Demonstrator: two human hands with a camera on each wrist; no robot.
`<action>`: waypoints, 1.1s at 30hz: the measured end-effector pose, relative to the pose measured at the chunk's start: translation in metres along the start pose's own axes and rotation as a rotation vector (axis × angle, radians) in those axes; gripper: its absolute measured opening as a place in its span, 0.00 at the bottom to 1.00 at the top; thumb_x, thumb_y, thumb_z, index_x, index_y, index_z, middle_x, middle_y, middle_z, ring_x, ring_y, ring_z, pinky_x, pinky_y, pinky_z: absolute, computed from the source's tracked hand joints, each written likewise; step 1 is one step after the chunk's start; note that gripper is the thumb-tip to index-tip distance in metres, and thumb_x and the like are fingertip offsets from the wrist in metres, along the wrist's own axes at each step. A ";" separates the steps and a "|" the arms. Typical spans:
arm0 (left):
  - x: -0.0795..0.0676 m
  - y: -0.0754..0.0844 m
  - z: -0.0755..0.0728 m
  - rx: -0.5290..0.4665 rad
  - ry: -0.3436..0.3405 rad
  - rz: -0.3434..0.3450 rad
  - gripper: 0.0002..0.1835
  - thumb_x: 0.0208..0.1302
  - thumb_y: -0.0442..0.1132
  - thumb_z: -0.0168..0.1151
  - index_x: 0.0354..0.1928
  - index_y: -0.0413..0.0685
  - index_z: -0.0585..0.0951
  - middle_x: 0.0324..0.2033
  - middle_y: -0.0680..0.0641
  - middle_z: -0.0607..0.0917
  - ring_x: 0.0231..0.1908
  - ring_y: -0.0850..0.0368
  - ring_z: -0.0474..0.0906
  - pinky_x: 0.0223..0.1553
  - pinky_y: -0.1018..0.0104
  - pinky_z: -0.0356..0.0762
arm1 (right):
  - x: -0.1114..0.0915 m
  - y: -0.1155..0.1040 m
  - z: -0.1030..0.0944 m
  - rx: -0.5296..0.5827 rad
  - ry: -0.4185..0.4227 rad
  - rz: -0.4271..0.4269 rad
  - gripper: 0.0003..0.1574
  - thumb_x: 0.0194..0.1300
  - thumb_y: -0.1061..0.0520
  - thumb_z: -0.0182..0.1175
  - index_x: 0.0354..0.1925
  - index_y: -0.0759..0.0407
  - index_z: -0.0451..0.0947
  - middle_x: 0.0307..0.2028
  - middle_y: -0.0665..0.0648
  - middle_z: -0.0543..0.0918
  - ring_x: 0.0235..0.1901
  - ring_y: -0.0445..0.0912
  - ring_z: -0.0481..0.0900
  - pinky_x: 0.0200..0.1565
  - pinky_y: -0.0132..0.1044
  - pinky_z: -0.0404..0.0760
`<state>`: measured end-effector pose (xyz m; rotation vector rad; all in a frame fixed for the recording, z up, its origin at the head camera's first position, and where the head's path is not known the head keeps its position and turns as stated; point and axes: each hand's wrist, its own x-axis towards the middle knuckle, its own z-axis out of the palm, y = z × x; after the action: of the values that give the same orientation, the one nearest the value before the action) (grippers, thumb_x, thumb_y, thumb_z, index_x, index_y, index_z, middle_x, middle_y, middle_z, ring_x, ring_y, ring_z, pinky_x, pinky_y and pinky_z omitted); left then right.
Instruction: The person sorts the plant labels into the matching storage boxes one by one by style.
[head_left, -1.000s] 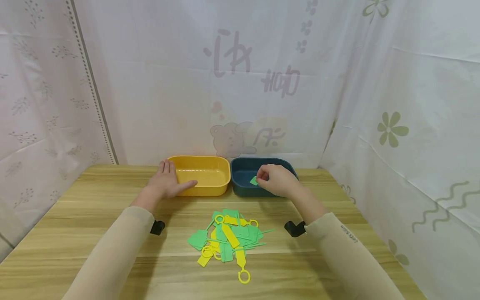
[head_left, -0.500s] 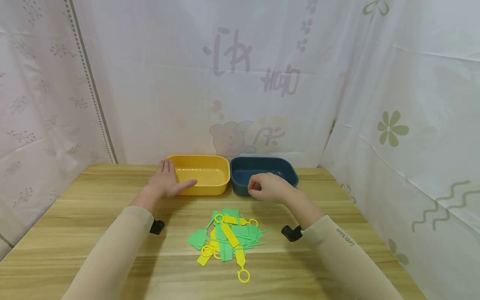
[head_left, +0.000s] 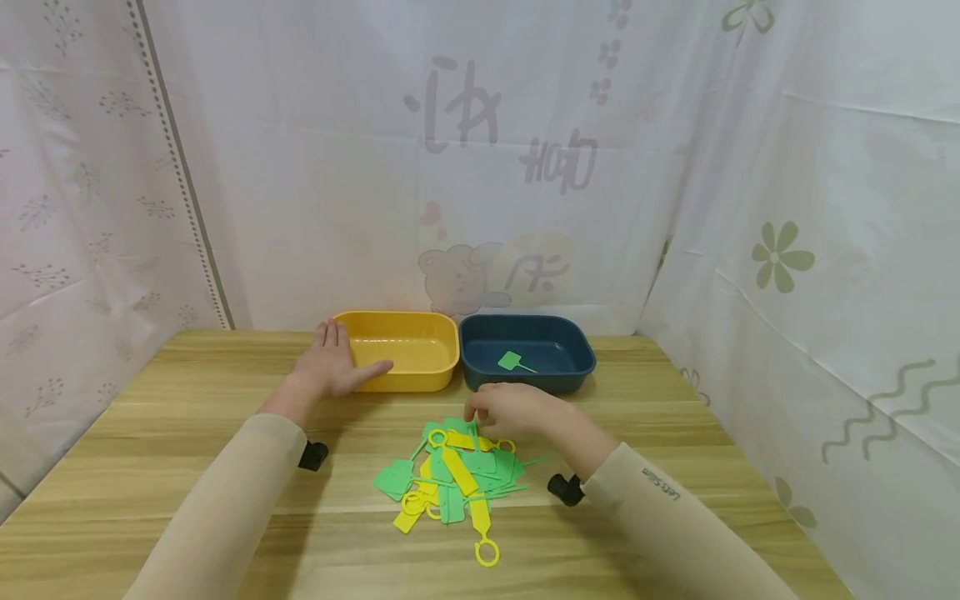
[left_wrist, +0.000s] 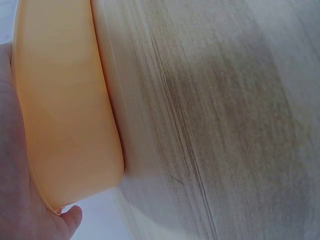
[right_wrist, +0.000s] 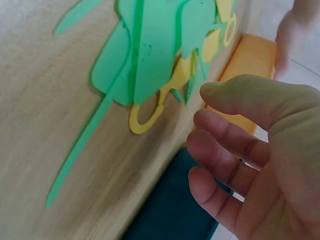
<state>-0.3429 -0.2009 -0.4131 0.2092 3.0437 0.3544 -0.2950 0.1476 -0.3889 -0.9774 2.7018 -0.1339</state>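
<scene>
A white printed curtain (head_left: 322, 167) hangs behind and at both sides of the wood-grain table (head_left: 150, 433). Two beige sleeves (head_left: 667, 517) extend over the table from its near edge. At the far edge, the yellow bin (head_left: 420, 382) and the blue bin (head_left: 558, 383) stand upright side by side, yellow at left.

The pile (head_left: 457, 475) lies flat at mid-table, in front of the bins. It consists of overlapping green tags with thin stems and yellow tags with ring ends.

The left hand (head_left: 330, 362) touches the left end of the yellow bin. Grip: apart, with fingers extended and thumb spread along the front side. The right hand (head_left: 517, 410) is positioned at the far side of the pile, in front of the blue bin. Grip: apart, with fingers loosely bent, thumb clear of the fingertips and nothing held.

A black mount (head_left: 566, 489) projects at the right cuff. One loose green tag (head_left: 511, 361) lies inside the blue bin, stem pointing right.
</scene>
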 end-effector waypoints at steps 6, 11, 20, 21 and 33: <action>0.000 0.000 -0.001 -0.006 -0.001 -0.002 0.76 0.67 0.90 0.35 0.84 0.22 0.37 0.85 0.22 0.35 0.86 0.24 0.30 0.87 0.34 0.41 | 0.001 -0.002 0.002 -0.021 0.001 -0.077 0.20 0.76 0.61 0.67 0.59 0.41 0.86 0.45 0.46 0.81 0.42 0.41 0.78 0.51 0.38 0.82; -0.001 0.000 -0.001 0.000 -0.002 -0.005 0.77 0.66 0.91 0.34 0.84 0.22 0.37 0.85 0.23 0.35 0.87 0.25 0.30 0.87 0.34 0.41 | 0.003 -0.003 0.004 -0.029 -0.021 -0.124 0.21 0.72 0.64 0.69 0.54 0.40 0.87 0.49 0.47 0.82 0.43 0.40 0.77 0.52 0.36 0.82; 0.001 -0.001 0.000 0.010 0.004 0.000 0.76 0.66 0.91 0.34 0.84 0.23 0.37 0.85 0.23 0.35 0.87 0.25 0.31 0.87 0.35 0.42 | 0.006 -0.005 0.006 -0.091 -0.023 -0.087 0.09 0.73 0.58 0.73 0.45 0.43 0.87 0.43 0.42 0.82 0.40 0.39 0.77 0.52 0.37 0.82; 0.001 -0.001 0.000 0.011 0.004 0.001 0.77 0.66 0.91 0.33 0.84 0.22 0.37 0.85 0.22 0.35 0.87 0.25 0.31 0.87 0.35 0.42 | 0.006 -0.005 0.007 -0.094 -0.023 -0.086 0.08 0.73 0.57 0.73 0.44 0.43 0.87 0.42 0.42 0.82 0.40 0.39 0.77 0.51 0.37 0.82; 0.001 0.000 0.000 0.011 0.004 0.002 0.76 0.66 0.91 0.33 0.84 0.23 0.37 0.85 0.23 0.36 0.87 0.25 0.31 0.86 0.34 0.44 | 0.005 -0.005 0.007 -0.081 -0.033 -0.049 0.04 0.74 0.53 0.73 0.45 0.43 0.87 0.45 0.43 0.82 0.39 0.39 0.78 0.52 0.36 0.83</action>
<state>-0.3435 -0.2009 -0.4132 0.2129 3.0504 0.3392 -0.2936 0.1407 -0.3960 -1.0595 2.6731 -0.0174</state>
